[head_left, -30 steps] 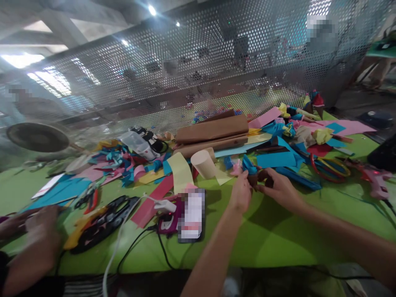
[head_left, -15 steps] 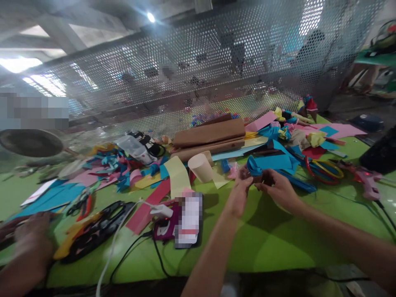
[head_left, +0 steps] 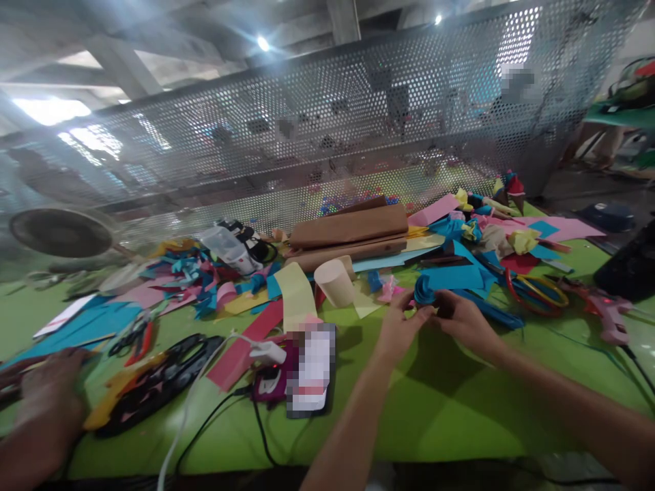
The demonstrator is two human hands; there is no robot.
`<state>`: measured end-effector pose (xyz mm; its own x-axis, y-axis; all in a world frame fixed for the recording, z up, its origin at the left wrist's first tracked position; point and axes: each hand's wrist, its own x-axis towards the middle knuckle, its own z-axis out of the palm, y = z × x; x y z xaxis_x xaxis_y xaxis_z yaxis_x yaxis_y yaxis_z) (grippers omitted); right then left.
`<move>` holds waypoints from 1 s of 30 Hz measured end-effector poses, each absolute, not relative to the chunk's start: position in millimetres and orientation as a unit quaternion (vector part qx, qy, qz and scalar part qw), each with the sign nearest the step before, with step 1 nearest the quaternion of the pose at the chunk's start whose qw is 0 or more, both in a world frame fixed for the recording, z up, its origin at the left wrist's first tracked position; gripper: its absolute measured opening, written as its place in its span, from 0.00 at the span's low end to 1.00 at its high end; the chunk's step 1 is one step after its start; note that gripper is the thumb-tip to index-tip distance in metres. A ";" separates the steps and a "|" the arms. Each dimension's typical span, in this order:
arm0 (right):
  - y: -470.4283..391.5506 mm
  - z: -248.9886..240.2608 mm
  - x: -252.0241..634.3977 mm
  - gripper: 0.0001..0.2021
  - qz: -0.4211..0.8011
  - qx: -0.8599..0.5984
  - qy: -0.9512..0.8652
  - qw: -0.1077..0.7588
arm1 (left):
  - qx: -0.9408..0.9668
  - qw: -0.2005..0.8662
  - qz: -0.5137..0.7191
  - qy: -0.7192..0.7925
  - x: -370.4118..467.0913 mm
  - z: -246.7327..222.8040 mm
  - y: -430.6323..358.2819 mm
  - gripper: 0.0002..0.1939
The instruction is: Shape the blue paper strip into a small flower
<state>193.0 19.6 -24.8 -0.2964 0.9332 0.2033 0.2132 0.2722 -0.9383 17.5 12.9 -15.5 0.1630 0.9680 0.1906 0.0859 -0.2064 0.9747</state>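
Between my two hands, above the green table, is a blue rolled-paper flower. My left hand is closed on its lower left side, with the thumb pointing right. My right hand is closed at its lower right; the fingertips meet under the flower, and what they pinch there is partly hidden. Just behind the hands lie pink crumpled paper and blue paper sheets. To the right of my right hand are scissors with red and yellow handles and a pink glue gun.
A phone lies beside a purple power strip with cables. Cream paper roll, brown paper and paper scraps spread behind. Another person's hand rests at left near black-and-yellow scissors. A perforated metal screen stands behind.
The blue paper flower has shifted slightly down in my hands, and my fingers have closed in nearer together beneath it. The camera view has tilted a little.
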 end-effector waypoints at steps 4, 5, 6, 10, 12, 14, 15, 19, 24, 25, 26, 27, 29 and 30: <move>19.2 -6.5 206.5 0.12 0.321 -0.451 -0.696 0.456 | 0.608 0.451 0.475 0.448 18.0 -18.9 15.0 0.15; 18.5 -1.0 208.8 0.11 0.295 -0.444 -0.697 0.480 | 0.609 0.453 0.470 0.450 19.2 -19.3 15.0 0.16; 17.8 3.8 210.4 0.10 0.273 -0.435 -0.700 0.497 | 0.609 0.460 0.464 0.451 20.8 -19.4 14.7 0.16; 16.7 10.7 211.4 0.06 0.227 -0.412 -0.726 0.502 | 0.606 0.492 0.441 0.443 28.6 -20.5 12.2 0.15; 17.6 8.5 210.9 0.05 0.220 -0.411 -0.730 0.499 | 0.604 0.505 0.437 0.435 31.1 -22.6 11.8 0.15; 18.8 6.2 210.9 0.05 0.217 -0.411 -0.729 0.502 | 0.593 0.527 0.440 0.420 32.2 -25.5 12.5 0.16; 19.4 5.8 211.1 0.05 0.217 -0.410 -0.728 0.504 | 0.585 0.542 0.443 0.410 32.3 -26.6 12.9 0.16; 20.4 8.2 212.0 0.04 0.231 -0.406 -0.725 0.506 | 0.539 0.602 0.454 0.374 32.3 -26.4 12.5 0.18; 21.0 10.2 212.5 0.06 0.244 -0.405 -0.725 0.501 | 0.499 0.650 0.450 0.354 32.1 -21.2 8.7 0.23; 21.1 10.2 212.5 0.06 0.245 -0.404 -0.726 0.500 | 0.496 0.654 0.449 0.353 32.0 -20.9 8.5 0.23; 20.9 10.2 212.6 0.06 0.245 -0.403 -0.728 0.498 | 0.495 0.655 0.448 0.353 31.9 -20.9 8.7 0.23; 20.6 10.5 212.6 0.06 0.243 -0.404 -0.728 0.497 | 0.496 0.655 0.446 0.355 31.8 -21.2 9.1 0.23; 19.2 11.8 212.6 0.04 0.234 -0.410 -0.724 0.503 | 0.504 0.647 0.443 0.362 31.8 -22.5 10.5 0.22; 18.2 12.7 212.5 0.04 0.226 -0.415 -0.720 0.508 | 0.510 0.638 0.443 0.370 31.8 -23.6 11.3 0.21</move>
<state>212.5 18.2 12.7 -0.1387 0.8269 0.5450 0.3680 0.5540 -0.7468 31.8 11.3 -23.6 0.3333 0.9426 -0.0207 -0.1882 0.0880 0.9782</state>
